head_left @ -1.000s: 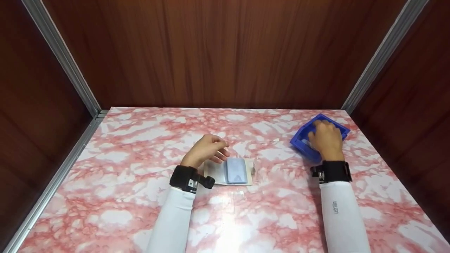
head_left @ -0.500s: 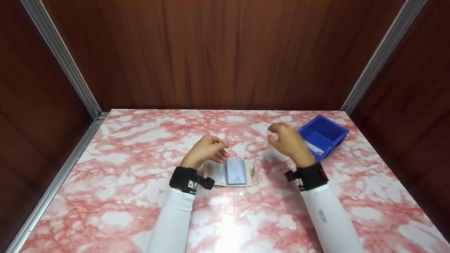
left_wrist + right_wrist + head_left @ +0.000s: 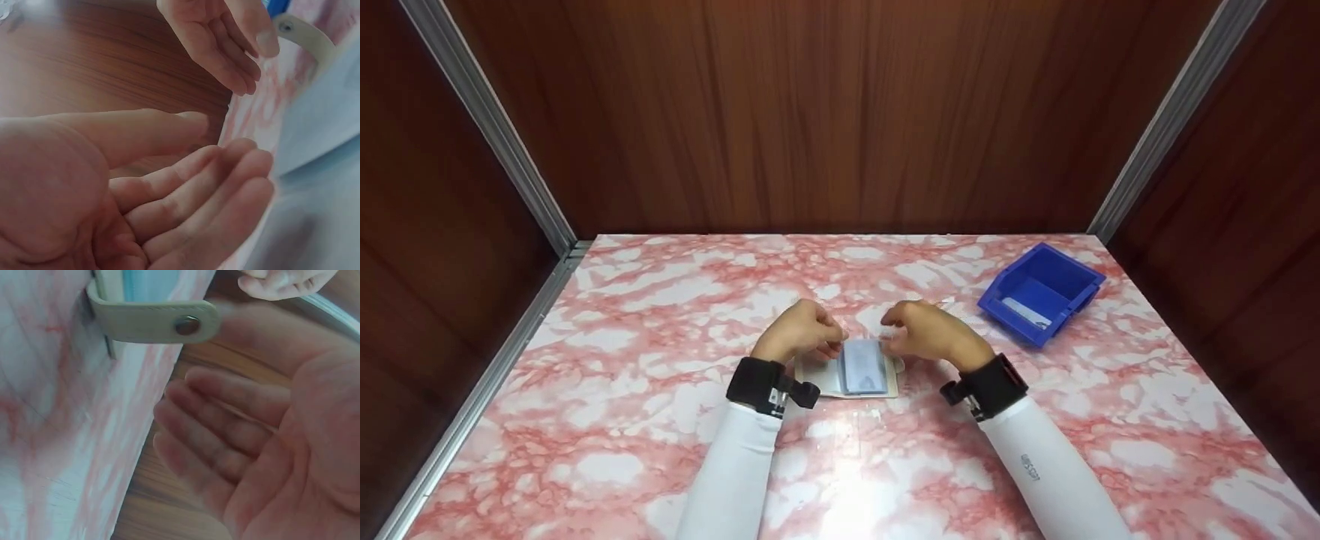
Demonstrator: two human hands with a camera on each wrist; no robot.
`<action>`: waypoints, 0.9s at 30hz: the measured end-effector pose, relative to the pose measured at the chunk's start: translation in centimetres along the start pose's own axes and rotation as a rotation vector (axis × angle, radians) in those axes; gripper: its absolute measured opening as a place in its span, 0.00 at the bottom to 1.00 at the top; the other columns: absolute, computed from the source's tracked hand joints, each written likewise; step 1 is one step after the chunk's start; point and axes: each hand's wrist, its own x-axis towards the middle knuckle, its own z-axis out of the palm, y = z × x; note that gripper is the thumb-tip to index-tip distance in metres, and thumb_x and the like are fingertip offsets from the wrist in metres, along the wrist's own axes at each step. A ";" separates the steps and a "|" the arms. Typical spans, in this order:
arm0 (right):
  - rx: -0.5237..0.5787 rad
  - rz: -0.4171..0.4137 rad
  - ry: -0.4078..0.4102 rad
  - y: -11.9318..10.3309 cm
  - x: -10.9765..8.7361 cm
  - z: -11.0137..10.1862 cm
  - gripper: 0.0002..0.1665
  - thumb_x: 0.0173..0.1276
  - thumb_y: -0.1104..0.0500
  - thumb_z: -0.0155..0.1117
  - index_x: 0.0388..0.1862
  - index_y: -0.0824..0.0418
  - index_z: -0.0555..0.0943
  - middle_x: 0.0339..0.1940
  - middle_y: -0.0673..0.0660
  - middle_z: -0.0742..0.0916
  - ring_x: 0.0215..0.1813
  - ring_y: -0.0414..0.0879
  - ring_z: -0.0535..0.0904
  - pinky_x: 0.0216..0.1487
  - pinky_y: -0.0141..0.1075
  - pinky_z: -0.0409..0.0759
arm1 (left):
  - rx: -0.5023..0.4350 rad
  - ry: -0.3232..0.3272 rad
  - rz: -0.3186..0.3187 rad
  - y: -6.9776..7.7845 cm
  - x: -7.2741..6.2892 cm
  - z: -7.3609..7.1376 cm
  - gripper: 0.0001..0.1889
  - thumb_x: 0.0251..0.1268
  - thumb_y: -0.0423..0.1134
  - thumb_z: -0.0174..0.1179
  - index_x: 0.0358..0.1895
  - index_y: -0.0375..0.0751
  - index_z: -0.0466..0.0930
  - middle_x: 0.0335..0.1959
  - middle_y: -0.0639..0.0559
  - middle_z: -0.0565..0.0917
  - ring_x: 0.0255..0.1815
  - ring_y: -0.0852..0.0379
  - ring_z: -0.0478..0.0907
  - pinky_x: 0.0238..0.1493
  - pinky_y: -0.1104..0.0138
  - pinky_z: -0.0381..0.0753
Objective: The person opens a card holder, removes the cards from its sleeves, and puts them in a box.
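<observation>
An opened card holder [image 3: 864,367] with a cream cover and pale blue clear sleeves lies mid-table. My left hand [image 3: 802,331] is over its upper left part, fingers loosely bent, with nothing held; in the left wrist view the left palm and fingers [image 3: 202,208] are bare beside the sleeves [image 3: 332,124]. Across from it, my right hand [image 3: 934,334] hovers by the holder's upper right edge, fingers half bent and apart. In the right wrist view a cream strap [image 3: 149,323] with a metal snap sticks up by the right thumb; contact cannot be told.
A blue plastic bin [image 3: 1039,292] with a white label strip stands at the table's back right. The red-and-white marbled tabletop [image 3: 660,450] is enclosed by brown wood-look panels [image 3: 825,112] at the back and sides, with metal corner posts.
My right hand has come out of the blue bin and moved left and toward me, to the card holder's right side. The left hand has shifted only slightly; the card holder stays put.
</observation>
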 end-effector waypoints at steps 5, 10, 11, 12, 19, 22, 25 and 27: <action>-0.019 0.000 -0.087 -0.5 0.2 1.3 0.41 0.43 0.40 0.74 0.54 0.59 0.78 0.50 0.53 0.83 0.49 0.45 0.78 0.52 0.39 0.78 | 0.094 0.023 -0.094 -0.5 -0.2 0.2 0.10 0.53 0.36 0.64 0.34 0.30 0.81 0.31 0.38 0.86 0.26 0.50 0.84 0.34 0.60 0.86; -0.049 -0.024 -0.151 -0.8 0.4 2.3 0.46 0.39 0.36 0.75 0.55 0.59 0.77 0.45 0.51 0.80 0.41 0.42 0.74 0.44 0.35 0.76 | 0.125 0.035 -0.138 -0.8 -0.3 0.2 0.13 0.53 0.38 0.64 0.35 0.29 0.81 0.31 0.37 0.86 0.29 0.47 0.85 0.34 0.60 0.86; -0.052 -0.023 -0.151 -0.8 0.5 2.4 0.46 0.39 0.36 0.76 0.55 0.59 0.77 0.44 0.51 0.80 0.41 0.42 0.74 0.45 0.34 0.75 | 0.128 0.038 -0.142 -0.8 -0.3 0.2 0.13 0.53 0.38 0.64 0.34 0.29 0.82 0.30 0.37 0.86 0.29 0.47 0.85 0.34 0.60 0.86; -0.056 -0.021 -0.149 -0.9 0.5 2.5 0.46 0.38 0.37 0.76 0.55 0.59 0.77 0.44 0.50 0.80 0.41 0.41 0.74 0.45 0.34 0.75 | 0.128 0.040 -0.144 -0.8 -0.3 0.2 0.13 0.52 0.38 0.64 0.34 0.29 0.81 0.30 0.37 0.86 0.29 0.47 0.85 0.34 0.60 0.86; -0.079 0.002 -0.128 -1.1 0.5 2.6 0.47 0.37 0.37 0.77 0.55 0.59 0.76 0.42 0.50 0.80 0.40 0.41 0.74 0.47 0.35 0.76 | 0.106 0.048 -0.143 -0.9 -0.3 0.2 0.12 0.52 0.38 0.65 0.34 0.29 0.80 0.31 0.36 0.86 0.27 0.48 0.84 0.32 0.60 0.86; -0.072 -0.018 -0.091 -1.1 0.5 2.6 0.44 0.37 0.39 0.78 0.53 0.59 0.77 0.43 0.51 0.81 0.42 0.42 0.74 0.48 0.35 0.76 | 0.107 0.047 -0.144 -0.9 -0.3 0.2 0.13 0.52 0.38 0.65 0.34 0.29 0.80 0.31 0.37 0.86 0.27 0.48 0.84 0.33 0.60 0.86; -0.027 -0.057 -0.065 -0.9 0.7 2.5 0.38 0.38 0.46 0.79 0.50 0.59 0.79 0.45 0.52 0.82 0.45 0.45 0.76 0.51 0.37 0.76 | 0.106 0.044 -0.152 -0.9 -0.2 0.2 0.13 0.53 0.38 0.65 0.34 0.29 0.80 0.31 0.37 0.86 0.27 0.49 0.84 0.34 0.60 0.86; 0.021 -0.083 -0.066 -0.5 0.9 2.4 0.34 0.40 0.50 0.79 0.49 0.58 0.79 0.45 0.52 0.83 0.47 0.46 0.77 0.52 0.38 0.76 | 0.112 0.040 -0.157 -0.9 -0.2 0.2 0.13 0.54 0.39 0.64 0.34 0.30 0.81 0.31 0.37 0.86 0.28 0.49 0.84 0.34 0.60 0.85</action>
